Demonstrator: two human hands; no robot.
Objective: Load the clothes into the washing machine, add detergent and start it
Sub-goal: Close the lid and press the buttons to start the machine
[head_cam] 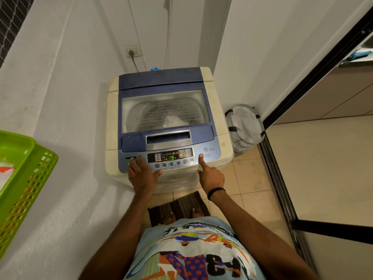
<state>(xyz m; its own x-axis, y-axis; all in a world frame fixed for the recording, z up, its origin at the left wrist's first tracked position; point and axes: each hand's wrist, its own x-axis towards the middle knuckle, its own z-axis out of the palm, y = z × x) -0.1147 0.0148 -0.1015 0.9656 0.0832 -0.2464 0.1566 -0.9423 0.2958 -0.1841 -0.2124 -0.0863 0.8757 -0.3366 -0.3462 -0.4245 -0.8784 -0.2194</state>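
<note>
A cream and blue top-loading washing machine (pixel 219 120) stands in the corner with its lid (pixel 165 110) closed. Through the lid's window I see pale clothes (pixel 173 121) in the drum. The control panel (pixel 170 155) is lit and its green display reads 19. My left hand (pixel 141 172) lies flat on the panel's left end, fingers spread, holding nothing. My right hand (pixel 210 174) has its index finger stretched out with the tip on the start/pause button (pixel 201 156); its other fingers are curled in.
A green plastic basket (pixel 24 184) sits on the ledge at the left edge. A white fabric laundry bag (pixel 245 126) stands on the floor right of the machine. A black-framed sliding door (pixel 282 178) runs along the right. I stand on a striped mat (pixel 181 207).
</note>
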